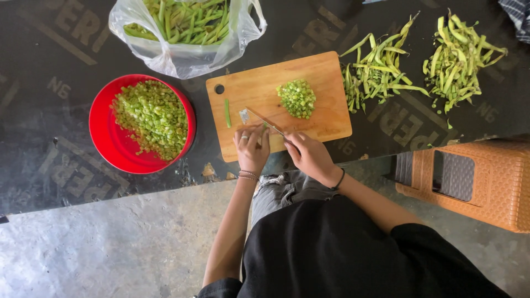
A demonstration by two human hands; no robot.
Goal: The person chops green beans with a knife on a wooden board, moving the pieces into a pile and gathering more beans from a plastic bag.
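My left hand point(252, 147) rests on the near edge of a wooden cutting board point(320, 77), fingers curled over green beans beside the blade. My right hand point(309, 156) grips the handle of a knife point(264, 120) whose blade points up-left across the board. A pile of chopped green bean pieces point(297, 98) lies in the board's middle. One whole bean point(227, 112) lies near the board's left edge.
A red bowl point(110, 143) of chopped beans sits left of the board. A clear plastic bag point(185, 30) of whole beans lies behind it. Two heaps of bean trimmings point(377, 69) point(458, 60) lie to the right. An orange woven stool point(475, 179) stands at right.
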